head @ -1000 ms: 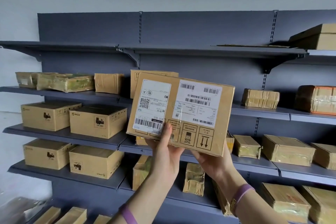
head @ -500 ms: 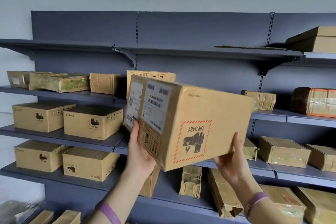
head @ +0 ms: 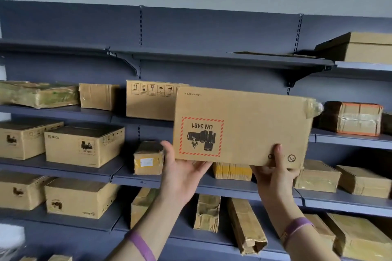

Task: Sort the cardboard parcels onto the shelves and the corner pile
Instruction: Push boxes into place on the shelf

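Purple band (head: pixel 140 246) round forearm below left hand (head: pixel 182 178). Second purple band (head: pixel 297 227), paler edge, gold marking, lower right of left hand.

**One head cam, that's the whole setup**

Single wide-angle view worn on the head, facing the grey shelving (head: pixel 212 27) almost square on, roughly level with its top shelf (head: pixel 212 60). It's pretty close in: the cardboard parcel (head: pixel 254 129), left hand (head: pixel 182 174) and right hand (head: pixel 273 176) fill the lower middle, and the shelves run off left, right and bottom.

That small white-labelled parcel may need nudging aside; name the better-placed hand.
Left: the left hand grips the held box right beside that small parcel; the right hand holds its far corner.
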